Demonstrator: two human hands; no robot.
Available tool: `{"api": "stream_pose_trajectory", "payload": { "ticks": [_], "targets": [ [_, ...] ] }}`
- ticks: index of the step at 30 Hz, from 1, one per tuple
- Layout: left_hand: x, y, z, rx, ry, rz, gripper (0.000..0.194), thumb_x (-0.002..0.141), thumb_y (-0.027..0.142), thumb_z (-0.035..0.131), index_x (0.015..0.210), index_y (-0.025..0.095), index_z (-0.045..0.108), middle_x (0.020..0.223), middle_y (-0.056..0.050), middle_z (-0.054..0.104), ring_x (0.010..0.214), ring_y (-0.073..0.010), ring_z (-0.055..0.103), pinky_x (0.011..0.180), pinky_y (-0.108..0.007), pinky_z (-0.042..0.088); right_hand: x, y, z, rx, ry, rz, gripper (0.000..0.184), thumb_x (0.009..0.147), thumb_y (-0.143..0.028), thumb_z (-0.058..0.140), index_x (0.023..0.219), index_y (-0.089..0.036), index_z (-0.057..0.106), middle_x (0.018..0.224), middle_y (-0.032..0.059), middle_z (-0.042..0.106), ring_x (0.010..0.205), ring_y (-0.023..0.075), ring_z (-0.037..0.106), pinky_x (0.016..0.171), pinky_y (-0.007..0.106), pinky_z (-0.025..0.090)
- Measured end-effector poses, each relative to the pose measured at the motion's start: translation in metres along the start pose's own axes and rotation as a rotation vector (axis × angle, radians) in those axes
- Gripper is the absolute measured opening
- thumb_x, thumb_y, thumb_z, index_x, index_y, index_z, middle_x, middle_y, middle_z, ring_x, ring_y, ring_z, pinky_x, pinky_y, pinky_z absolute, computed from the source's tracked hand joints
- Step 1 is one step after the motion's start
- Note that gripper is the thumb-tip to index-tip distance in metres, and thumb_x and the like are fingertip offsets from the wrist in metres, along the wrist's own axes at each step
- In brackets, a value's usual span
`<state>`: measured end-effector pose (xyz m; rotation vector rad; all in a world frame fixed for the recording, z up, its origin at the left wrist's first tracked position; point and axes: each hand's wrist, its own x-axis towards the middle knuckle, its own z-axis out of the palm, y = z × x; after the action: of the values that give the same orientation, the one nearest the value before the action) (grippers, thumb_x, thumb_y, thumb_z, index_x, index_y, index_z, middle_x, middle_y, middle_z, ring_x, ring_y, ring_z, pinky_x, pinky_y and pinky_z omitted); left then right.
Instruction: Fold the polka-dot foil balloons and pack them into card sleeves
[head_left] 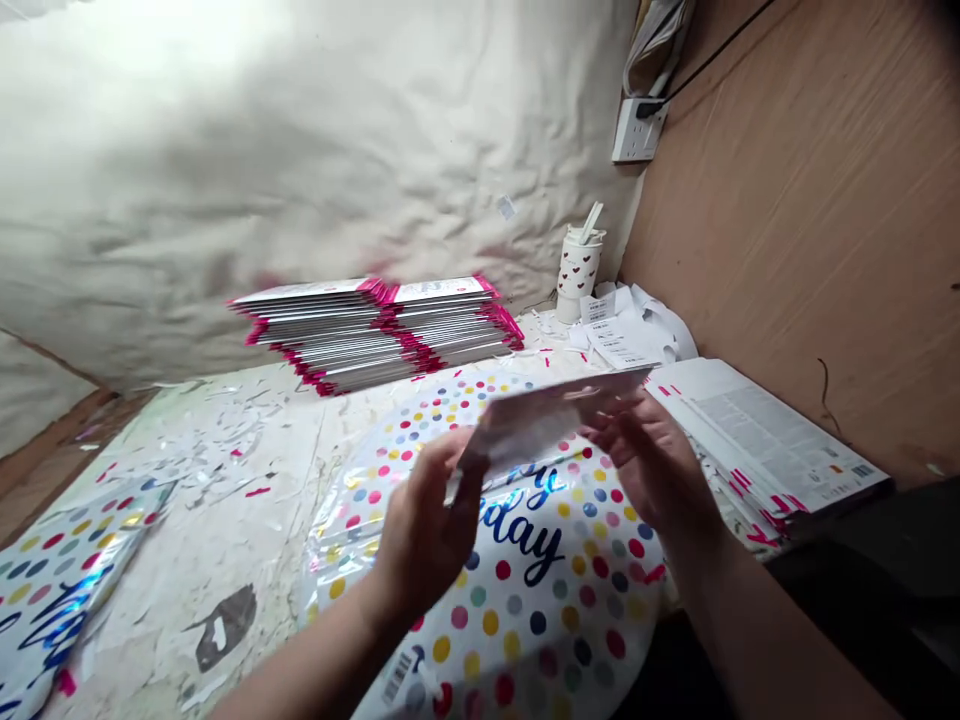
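Observation:
Between my hands is a flat, greyish packet [536, 425], held up and tilted so that I see it at a shallow angle; its print cannot be read. My left hand [431, 520] grips its left end, thumb and fingers closed on the edge. At the right end, the fingers of my right hand [649, 460] are curled against the packet, a little blurred. Below both hands lies a round, flat foil balloon [502, 610] with coloured dots and blue lettering, of which "day" shows. The packet and my hands hide part of it.
Two stacks of flat packets with pink edges [352, 345] stand at the back. A white tumbler [579, 270] and paper labels [626, 330] are back right. Printed sleeves [787, 430] lie right; another dotted balloon [60, 590] lies left. Paper scraps [217, 440] litter the table.

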<state>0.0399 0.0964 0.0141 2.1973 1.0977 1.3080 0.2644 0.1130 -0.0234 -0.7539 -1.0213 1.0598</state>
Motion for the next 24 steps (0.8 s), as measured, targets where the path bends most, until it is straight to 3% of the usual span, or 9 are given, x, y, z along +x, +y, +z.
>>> {"api": "stream_pose_trajectory", "payload": {
  "ticks": [2,4,6,9,14,17,19,22,24],
  "targets": [
    [0.039,-0.017,0.002,0.321,0.116,0.278,0.034,0.084,0.010,0.045,0.116,0.023,0.050,0.112,-0.005,0.063,0.105,-0.0189,0.058,0.089,-0.032,0.045,0.006,0.005,-0.015,-0.042,0.161,0.023,0.030,0.080,-0.037,0.061,0.106,-0.023,0.057,0.100,0.0054,0.066,0.087,0.0181,0.064,0.081,0.037,0.051],
    [0.090,-0.040,0.000,0.625,0.060,0.383,0.033,0.086,0.011,0.039,0.114,0.021,0.055,0.118,-0.006,0.061,0.113,-0.0207,0.052,0.098,-0.036,0.037,0.005,0.009,-0.029,-0.132,0.218,0.065,0.030,0.081,-0.035,0.060,0.107,-0.022,0.057,0.092,0.0044,0.067,0.083,0.0164,0.064,0.083,0.036,0.050],
    [0.141,-0.070,-0.004,0.904,-0.127,0.267,0.041,0.088,0.012,0.032,0.124,0.020,0.049,0.126,-0.008,0.055,0.118,-0.0218,0.047,0.099,-0.037,0.034,-0.002,0.013,-0.039,-0.254,0.157,0.124,0.029,0.080,-0.034,0.060,0.105,-0.020,0.059,0.084,0.0037,0.067,0.081,0.0163,0.064,0.081,0.034,0.051],
    [0.194,-0.121,-0.008,0.967,-0.234,0.168,0.046,0.084,0.007,0.032,0.126,0.016,0.048,0.118,-0.014,0.060,0.111,-0.0258,0.053,0.093,-0.041,0.039,-0.021,0.017,-0.051,-0.512,0.014,0.218,0.027,0.081,-0.035,0.059,0.104,-0.021,0.061,0.092,0.0057,0.067,0.088,0.0185,0.063,0.081,0.033,0.051],
    [0.221,-0.168,-0.015,0.987,-0.282,-0.019,0.041,0.085,0.016,0.036,0.123,0.017,0.050,0.125,-0.017,0.054,0.117,-0.0324,0.047,0.092,-0.051,0.037,-0.055,0.007,-0.056,-0.959,-0.328,0.222,0.022,0.087,-0.029,0.049,0.100,-0.022,0.064,0.101,0.0064,0.066,0.096,0.0197,0.061,0.085,0.034,0.049],
    [0.207,-0.148,-0.010,0.916,-0.227,-0.053,0.049,0.089,0.030,0.033,0.135,0.014,0.034,0.142,-0.019,0.033,0.131,-0.0353,0.027,0.100,-0.058,0.023,-0.076,-0.002,-0.044,-1.063,-0.808,0.110,0.031,0.080,-0.032,0.058,0.110,-0.025,0.061,0.113,0.0074,0.062,0.109,0.0246,0.055,0.095,0.041,0.043],
    [0.176,-0.115,-0.004,0.755,-0.299,-0.016,0.049,0.090,0.030,0.031,0.135,0.010,0.033,0.140,-0.020,0.036,0.128,-0.0315,0.032,0.101,-0.052,0.025,-0.090,-0.005,-0.034,-1.095,-1.087,0.010,0.048,0.077,-0.033,0.062,0.123,-0.026,0.053,0.132,0.0104,0.049,0.123,0.0303,0.043,0.102,0.049,0.034],
    [0.092,-0.055,0.004,0.588,-0.614,0.026,0.027,0.085,0.027,0.041,0.097,0.018,0.064,0.096,-0.008,0.067,0.086,-0.0199,0.060,0.078,-0.034,0.046,-0.105,-0.001,-0.025,-1.127,-1.204,-0.090,0.048,0.085,-0.022,0.047,0.133,-0.020,0.042,0.138,0.0132,0.042,0.129,0.0276,0.036,0.106,0.049,0.028],
    [0.022,-0.017,0.005,0.458,-0.842,0.064,0.017,0.078,0.022,0.051,0.070,0.026,0.066,0.067,0.004,0.066,0.061,-0.0107,0.058,0.061,-0.020,0.046,-0.110,0.003,-0.025,-1.092,-1.147,-0.118,0.044,0.086,-0.015,0.041,0.130,-0.016,0.046,0.131,0.0120,0.051,0.124,0.0215,0.044,0.106,0.041,0.032]
  ]
}}
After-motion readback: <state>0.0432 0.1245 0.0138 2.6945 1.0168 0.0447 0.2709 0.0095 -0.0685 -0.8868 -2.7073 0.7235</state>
